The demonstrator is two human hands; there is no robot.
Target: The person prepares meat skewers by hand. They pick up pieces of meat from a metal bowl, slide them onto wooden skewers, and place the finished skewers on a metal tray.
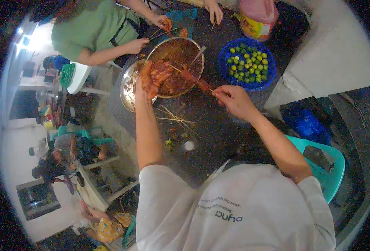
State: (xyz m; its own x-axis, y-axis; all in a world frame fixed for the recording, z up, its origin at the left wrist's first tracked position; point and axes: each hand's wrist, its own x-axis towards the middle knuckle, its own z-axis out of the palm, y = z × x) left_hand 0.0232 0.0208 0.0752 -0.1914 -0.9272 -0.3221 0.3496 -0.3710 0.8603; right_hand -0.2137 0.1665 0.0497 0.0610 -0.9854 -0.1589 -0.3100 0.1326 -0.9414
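My left hand point(145, 82) holds a clump of raw, red-marinated meat point(158, 73) over the near left side of a large metal bowl point(203, 64). Between the fingers of my right hand point(233, 99) is the end of a bamboo skewer point(213, 90). Threaded along it is a strip of the same red meat point(196, 80), and its far tip reaches toward the clump. Brown-red marinade fills the bowl, where a metal spoon point(199, 54) leans on the right rim. Much of my left hand's fingers is hidden by meat.
Left of the bowl sits a shiny metal dish point(125, 91). Loose bamboo skewers point(175, 118) lie on the dark table. A blue basket point(222, 75) holds small green citrus fruits, with a pink-lidded container point(257, 18) behind. Across stands a person in green point(94, 34); another hand point(214, 12) shows beyond.
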